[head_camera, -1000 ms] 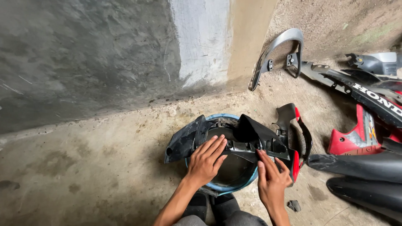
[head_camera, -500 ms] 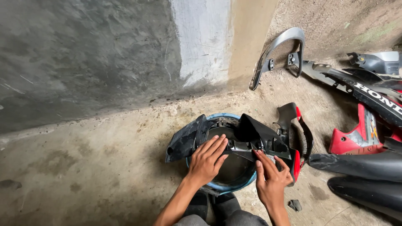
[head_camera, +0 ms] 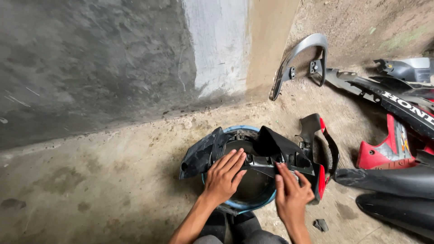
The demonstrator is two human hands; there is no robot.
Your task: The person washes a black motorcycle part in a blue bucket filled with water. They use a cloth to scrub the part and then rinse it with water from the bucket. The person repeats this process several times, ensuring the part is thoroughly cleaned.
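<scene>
A black plastic motorcycle body panel (head_camera: 205, 151) with red trim lies across a round blue-rimmed basin (head_camera: 264, 199) on the concrete floor. My left hand (head_camera: 224, 176) rests flat on the panel's middle, fingers spread and pointing away from me. Just right of it, my right hand (head_camera: 291, 192) presses its fingers against the panel's lower edge, close to the red trim (head_camera: 321, 180). Neither hand is closed around anything. My knees show at the bottom edge.
A grey concrete wall and a pale pillar (head_camera: 217, 45) stand behind the basin. A grey grab rail (head_camera: 298, 56) leans at the pillar's foot. Black and red fairing pieces (head_camera: 398, 149) are piled at the right. A small dark part (head_camera: 321, 224) lies on the floor near my right wrist.
Both hands stay on the panel; the right hand has shifted slightly along its lower edge. The view has barely moved.
</scene>
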